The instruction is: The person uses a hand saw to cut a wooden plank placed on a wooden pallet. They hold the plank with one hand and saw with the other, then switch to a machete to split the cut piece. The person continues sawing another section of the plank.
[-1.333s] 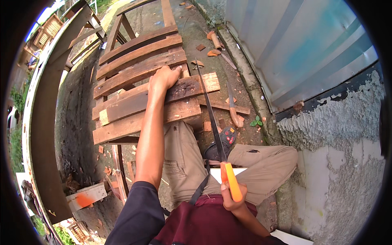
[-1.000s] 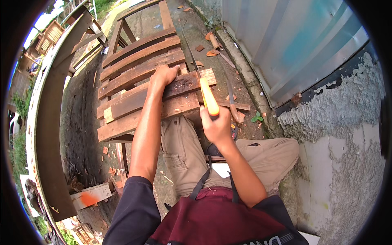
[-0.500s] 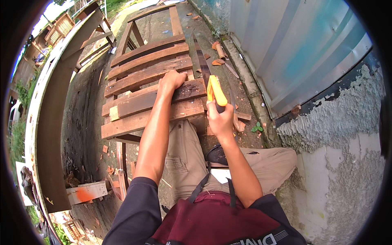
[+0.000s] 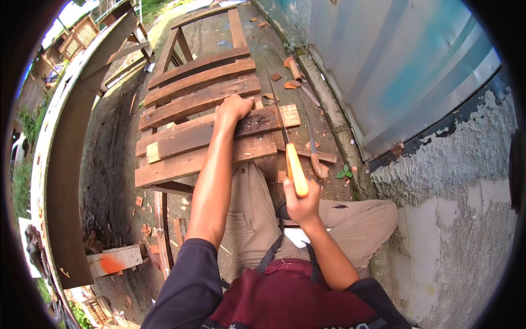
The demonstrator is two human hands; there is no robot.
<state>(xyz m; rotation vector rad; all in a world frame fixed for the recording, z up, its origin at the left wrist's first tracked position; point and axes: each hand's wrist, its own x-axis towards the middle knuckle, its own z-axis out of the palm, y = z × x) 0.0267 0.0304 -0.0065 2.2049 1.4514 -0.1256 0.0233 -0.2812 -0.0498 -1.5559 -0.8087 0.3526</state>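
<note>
My right hand (image 4: 302,203) is closed round the yellow handle of a handsaw (image 4: 296,171). The saw's long thin blade reaches away from me and crosses a dark-stained wooden slat (image 4: 200,133) close to its right end. A pale stub of that slat sticks out to the right of the blade. My left hand (image 4: 235,108) presses down on the slat with its fingers curled over the far edge, left of the blade. The slat lies among several parallel slats on a wooden frame (image 4: 235,27), like a bench or chair. My left fingertips are partly hidden.
A knife-like tool with a wooden handle (image 4: 316,163) and wood scraps lie on the ground to the right. Beyond them stand a low concrete kerb and a metal sheet wall (image 4: 394,71). Another large wooden frame (image 4: 74,142) stands at the left, near an orange-marked block (image 4: 115,260).
My right hand has drawn the handsaw back toward me, bringing its handle lower. The slat's pale right end now shows past the blade. My left hand stays in nearly the same place.
</note>
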